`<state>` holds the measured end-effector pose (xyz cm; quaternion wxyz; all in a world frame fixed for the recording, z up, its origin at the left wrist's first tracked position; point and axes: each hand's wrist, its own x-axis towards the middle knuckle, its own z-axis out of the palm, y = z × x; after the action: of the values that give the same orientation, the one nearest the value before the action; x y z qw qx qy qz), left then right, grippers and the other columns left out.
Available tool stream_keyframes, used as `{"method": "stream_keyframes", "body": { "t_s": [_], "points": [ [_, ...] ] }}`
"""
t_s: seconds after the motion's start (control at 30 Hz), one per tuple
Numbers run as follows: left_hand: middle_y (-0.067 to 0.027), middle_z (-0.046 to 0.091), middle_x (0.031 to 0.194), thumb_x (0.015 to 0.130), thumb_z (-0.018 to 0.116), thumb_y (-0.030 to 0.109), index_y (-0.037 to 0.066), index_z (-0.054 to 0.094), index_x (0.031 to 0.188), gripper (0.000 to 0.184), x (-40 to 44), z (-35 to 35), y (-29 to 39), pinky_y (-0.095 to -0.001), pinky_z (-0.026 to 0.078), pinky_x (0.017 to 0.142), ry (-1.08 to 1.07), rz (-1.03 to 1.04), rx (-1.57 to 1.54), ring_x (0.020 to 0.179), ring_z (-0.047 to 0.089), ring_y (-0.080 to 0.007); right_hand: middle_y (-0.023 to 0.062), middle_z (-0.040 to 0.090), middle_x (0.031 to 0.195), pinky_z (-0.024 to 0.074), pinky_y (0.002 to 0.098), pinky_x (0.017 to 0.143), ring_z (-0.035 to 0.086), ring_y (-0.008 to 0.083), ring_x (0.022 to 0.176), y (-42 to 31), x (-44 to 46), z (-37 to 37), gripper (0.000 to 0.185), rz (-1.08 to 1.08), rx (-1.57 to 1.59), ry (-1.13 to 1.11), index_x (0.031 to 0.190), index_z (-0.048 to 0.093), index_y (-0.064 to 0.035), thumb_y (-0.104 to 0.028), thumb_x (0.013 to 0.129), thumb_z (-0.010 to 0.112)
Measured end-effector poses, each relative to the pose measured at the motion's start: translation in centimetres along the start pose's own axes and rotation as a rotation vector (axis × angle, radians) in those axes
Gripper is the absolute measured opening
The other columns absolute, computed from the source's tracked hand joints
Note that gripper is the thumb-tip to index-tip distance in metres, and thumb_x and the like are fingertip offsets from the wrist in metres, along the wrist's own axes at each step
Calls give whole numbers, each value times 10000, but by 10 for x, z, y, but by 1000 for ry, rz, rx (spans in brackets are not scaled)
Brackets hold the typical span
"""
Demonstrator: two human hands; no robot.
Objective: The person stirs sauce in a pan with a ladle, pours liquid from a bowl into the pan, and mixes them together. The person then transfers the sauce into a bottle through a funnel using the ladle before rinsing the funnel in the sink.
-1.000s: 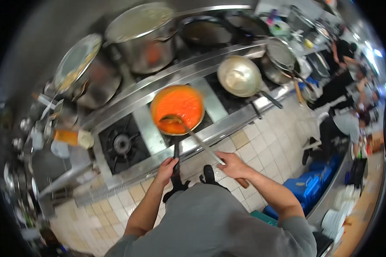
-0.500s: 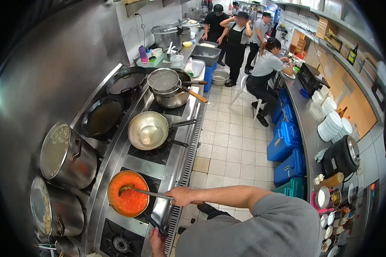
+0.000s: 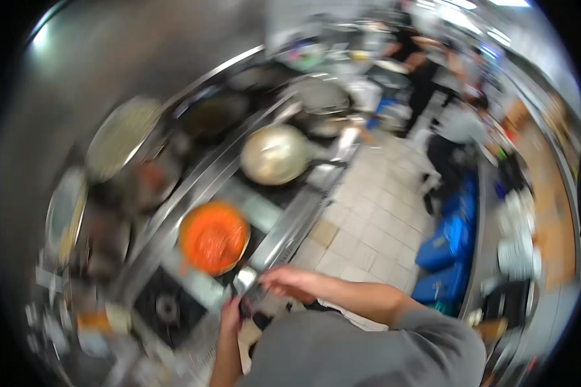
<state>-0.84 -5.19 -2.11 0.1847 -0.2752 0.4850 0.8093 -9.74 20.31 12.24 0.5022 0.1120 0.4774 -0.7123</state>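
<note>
The whole view is smeared by motion. A pan (image 3: pixel 183 237) of bright orange-red sauce (image 3: pixel 214 242) stands on the stove. My left hand (image 3: pixel 232 312) is closed around the pan's dark handle, below the pan. To the right of it is my right hand (image 3: pixel 286 282), near the stove's front edge, its fingers too blurred to read. Between my hands and the pan lies a pale shiny shape (image 3: pixel 245 278) that I cannot make out. No ladle can be made out in the sauce.
Behind the sauce pan sits a pale metal pan (image 3: pixel 274 155). Two tall pots (image 3: pixel 152 174) (image 3: pixel 106 235) stand at the left, and a bare burner (image 3: pixel 168 309) is nearer. Blue bins (image 3: pixel 445 242) line the right-hand counter. Several people (image 3: pixel 458 132) are farther back.
My view has swung, so the stove appears shifted and tilted. The ladle that my right hand held in the sauce no longer shows there, and that hand is now closer to my left.
</note>
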Motion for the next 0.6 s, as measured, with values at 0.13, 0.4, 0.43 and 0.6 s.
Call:
{"method": "stream_keyframes", "body": {
  "t_s": [0.13,0.4,0.43,0.6],
  "points": [
    [-96,663,852,993,670,281,41,572,1086,276,0,-1,4,-377,576,578,101,-69,-145,653,651,-205,17,584,753,451,253,475,546,100,539,-3,-3,2,490,-137,-271,115,1368,564,20,-79,906,694],
    [-117,660,968,1009,630,307,58,536,1207,332,9,-6,-12,-380,613,612,49,-102,-183,709,675,-202,-20,567,759,450,228,482,508,53,559,-41,-38,14,472,-374,-701,196,1404,561,-37,38,941,609],
    [-120,663,977,1012,624,309,61,524,1214,335,11,-9,-13,-378,611,604,34,-88,-191,700,674,-202,-20,567,759,450,228,482,508,53,559,-36,-31,1,472,-372,-703,192,1404,561,-37,38,941,609],
    [-120,681,923,1031,590,368,132,515,1309,373,7,1,17,-305,520,506,-18,-150,-183,570,597,-148,225,716,940,564,433,763,703,400,814,-48,-5,-6,539,-473,-1405,404,1386,546,14,-82,875,686]
  ]
}}
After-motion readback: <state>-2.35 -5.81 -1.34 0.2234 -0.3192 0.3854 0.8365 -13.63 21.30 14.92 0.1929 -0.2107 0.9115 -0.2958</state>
